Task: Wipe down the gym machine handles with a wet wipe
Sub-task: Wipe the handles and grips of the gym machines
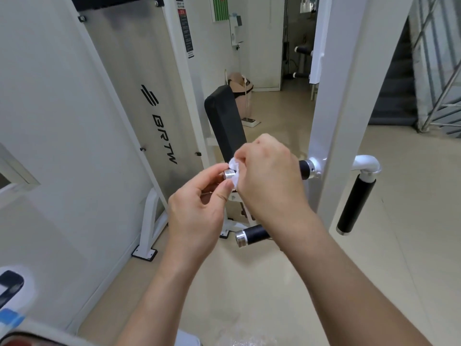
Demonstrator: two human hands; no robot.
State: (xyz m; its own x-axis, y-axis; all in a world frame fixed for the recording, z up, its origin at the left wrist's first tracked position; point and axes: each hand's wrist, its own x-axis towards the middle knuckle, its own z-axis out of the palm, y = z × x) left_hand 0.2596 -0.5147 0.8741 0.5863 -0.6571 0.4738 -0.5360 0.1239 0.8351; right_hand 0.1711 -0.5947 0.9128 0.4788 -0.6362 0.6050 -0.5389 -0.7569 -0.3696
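Beige gym floor (pixel 374 196) and a white steel machine frame (pixel 331 121) fill the head view. There we see our right hand (pixel 269 176) curled round a crumpled white wet wipe (pixel 234 168), clamping it onto the horizontal black handle (pixel 304 168). Our left hand (pixel 199 211) pinches that handle's chrome end cap (pixel 229 175) between thumb and forefinger, touching the wipe.

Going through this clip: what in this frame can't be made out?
Head view only:
- wiped handle: middle hidden under the right hand; the left hand pinches its end cap.
- wet wipe: mostly inside the right hand's grip.
- lower handle: far end behind the right forearm.
- warning label: print too small to read.
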